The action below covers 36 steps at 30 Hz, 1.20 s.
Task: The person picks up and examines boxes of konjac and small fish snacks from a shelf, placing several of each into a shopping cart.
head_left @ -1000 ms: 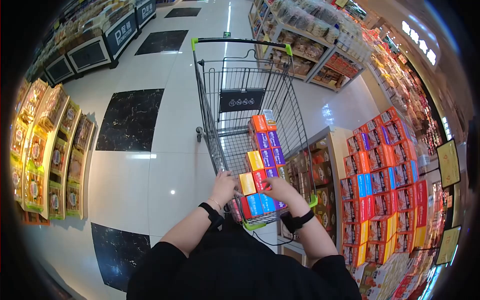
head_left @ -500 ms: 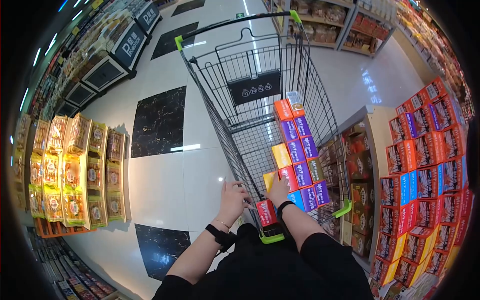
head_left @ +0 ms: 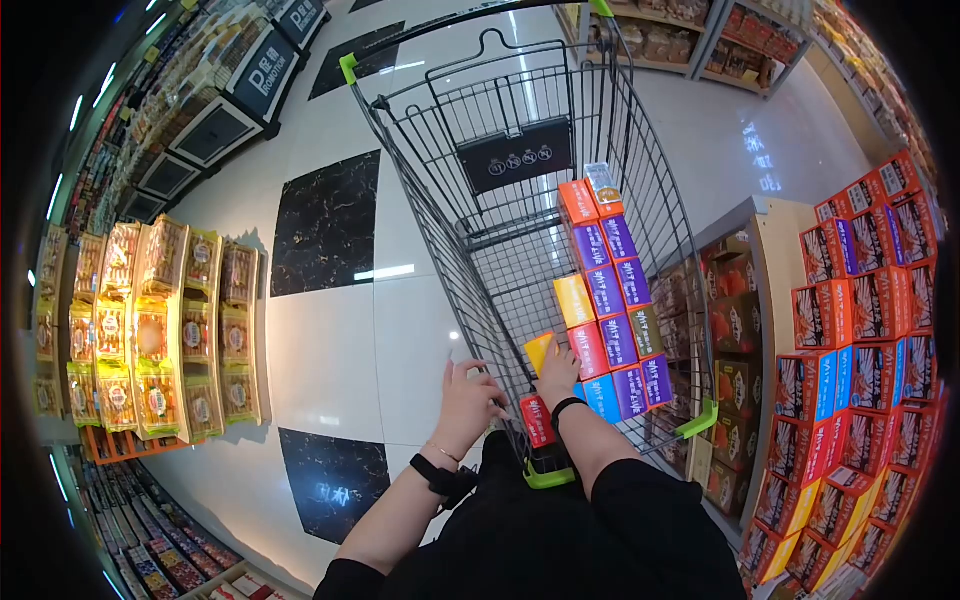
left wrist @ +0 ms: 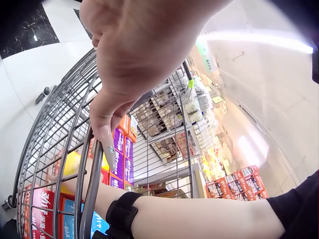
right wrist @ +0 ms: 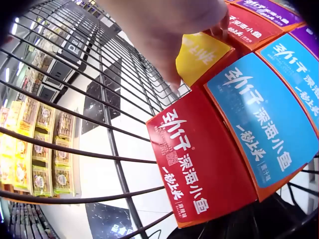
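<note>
My right hand (head_left: 560, 376) reaches into the wire shopping cart (head_left: 513, 263) and grips a yellow-faced box (head_left: 539, 352), fingers over its top and thumb on its left side in the right wrist view. Beside that box stand a red box (right wrist: 198, 158) and a blue box (right wrist: 264, 117), with rows of purple, red and orange boxes behind. My left hand (head_left: 468, 402) is at the cart's left rim, fingers bent loosely and holding nothing; in the left wrist view its fingertips lie close to the rim bar (left wrist: 93, 184). Whether they touch it, I cannot tell.
Stacked orange-red boxes (head_left: 863, 300) stand at the right, beside a low shelf of dark boxes (head_left: 735, 330). A lit rack of packaged food (head_left: 150, 330) is on the left. Tiled floor (head_left: 330, 350) runs between that rack and the cart; a promotion stand (head_left: 262, 80) is farther back.
The cart and its boxes have shifted right and nearer in the head view. My right hand has moved to the yellow-faced box and taken hold; my left hand has come off the boxes' corner area.
</note>
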Tool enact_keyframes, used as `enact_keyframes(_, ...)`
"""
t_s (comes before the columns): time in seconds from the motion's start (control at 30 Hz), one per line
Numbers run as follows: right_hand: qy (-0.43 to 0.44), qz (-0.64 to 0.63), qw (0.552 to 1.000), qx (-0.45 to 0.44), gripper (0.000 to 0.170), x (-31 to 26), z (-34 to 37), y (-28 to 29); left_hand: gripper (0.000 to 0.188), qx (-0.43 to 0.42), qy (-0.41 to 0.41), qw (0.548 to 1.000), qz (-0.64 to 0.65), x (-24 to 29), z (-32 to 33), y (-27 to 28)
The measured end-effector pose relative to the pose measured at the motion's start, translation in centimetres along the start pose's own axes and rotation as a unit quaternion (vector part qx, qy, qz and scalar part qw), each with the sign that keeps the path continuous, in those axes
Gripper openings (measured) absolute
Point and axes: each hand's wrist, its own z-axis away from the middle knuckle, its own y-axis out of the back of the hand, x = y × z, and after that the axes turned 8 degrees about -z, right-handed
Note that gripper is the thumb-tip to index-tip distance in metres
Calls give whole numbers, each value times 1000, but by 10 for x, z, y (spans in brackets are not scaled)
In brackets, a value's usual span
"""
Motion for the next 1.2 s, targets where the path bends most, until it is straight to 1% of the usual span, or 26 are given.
enact_keyframes(0.13, 24, 18, 998, -48, 109, 4, -1, -2, 15, 8, -4, 1000, -2, 2, 3, -4)
enact_keyframes(0.2, 45, -40, 998, 8, 104, 3, -2, 4, 19, 6, -11, 1000, -13, 1, 6, -5)
enact_keyframes(0.23, 46, -39, 998, 15, 104, -1, -1, 27, 23, 4, -18, 1000, -24, 0, 8, -3)
enact_keyframes(0.27, 38, -143, 989, 7, 99, -1, 0, 52, 23, 12, -23, 999, -24, -1, 9, 0)
enact_keyframes(0.3, 30, -246, 969, 1, 93, -3, 5, 87, 38, -5, -33, 999, -4, -2, 11, 4)
enact_keyframes(0.33, 58, -289, 955, -6, 86, 1, 8, 114, 53, -21, -45, 999, 16, -3, 11, 9)
enact_keyframes(0.37, 57, -287, 956, 9, 86, 2, 16, 152, 53, -11, -56, 998, 15, -7, 10, 10)
enact_keyframes(0.43, 166, -396, 903, -25, 78, 5, 40, 217, 87, 69, -64, 982, 162, -15, 7, 16)
enact_keyframes(0.47, 201, -386, 900, 30, 77, 15, 49, 223, 109, 84, -65, 987, 124, -19, 2, 23)
enact_keyframes(0.5, 195, -384, 901, 44, 77, 19, 62, 238, 109, 87, -81, 985, 125, -16, -5, 36)
enact_keyframes(0.57, 271, -334, 896, 110, 75, 22, 105, 285, 121, 175, -154, 944, 234, -3, -16, 71)
enact_keyframes(0.6, 283, -344, 888, 114, 75, 18, 129, 309, 130, 162, -198, 948, 189, 4, -20, 87)
enact_keyframes(0.63, 272, -337, 892, 128, 75, 16, 154, 328, 130, 161, -216, 943, 194, 13, -21, 98)
enact_keyframes(0.7, 271, -384, 868, 160, 70, 15, 198, 349, 126, 10, -274, 890, 364, 32, -19, 114)
enact_keyframes(0.77, 254, -398, 864, 175, 73, 25, 228, 348, 122, -16, -318, 865, 388, 51, -10, 122)
enact_keyframes(0.8, 216, -508, 814, 183, 74, 28, 244, 344, 119, -78, -319, 856, 400, 54, -8, 119)
enact_keyframes(0.83, 177, -610, 748, 193, 75, 29, 260, 338, 116, -140, -318, 844, 409, 60, -4, 117)
enact_keyframes(0.87, 129, -648, 721, 211, 73, 32, 267, 325, 94, -170, -297, 822, 456, 71, 6, 117)
enact_keyframes(0.9, 112, -647, 720, 226, 73, 31, 276, 316, 94, -187, -307, 814, 455, 77, 8, 106)
enact_keyframes(0.97, 12, -732, 633, 250, 64, 28, 289, 300, 68, -236, -237, 770, 543, 86, 10, 83)
enact_keyframes(1.0, -31, -760, 602, 245, 59, 33, 293, 276, 47, -242, -225, 759, 561, 92, 14, 79)
enact_keyframes(1.03, -32, -797, 561, 221, 59, 31, 297, 268, 47, -250, -228, 757, 559, 96, 17, 73)
enact_keyframes(1.1, -83, -828, 525, 181, 59, 21, 314, 264, 43, -248, -163, 724, 623, 103, 20, 62)
enact_keyframes(1.13, -97, -826, 535, 150, 59, 18, 322, 266, 42, -237, -159, 730, 621, 107, 24, 60)
enact_keyframes(1.17, -94, -828, 532, 151, 59, 20, 324, 257, 42, -236, -161, 733, 617, 111, 28, 58)
enact_keyframes(1.2, -56, -827, 534, 166, 59, 24, 324, 245, 43, -229, -138, 733, 625, 116, 33, 59)
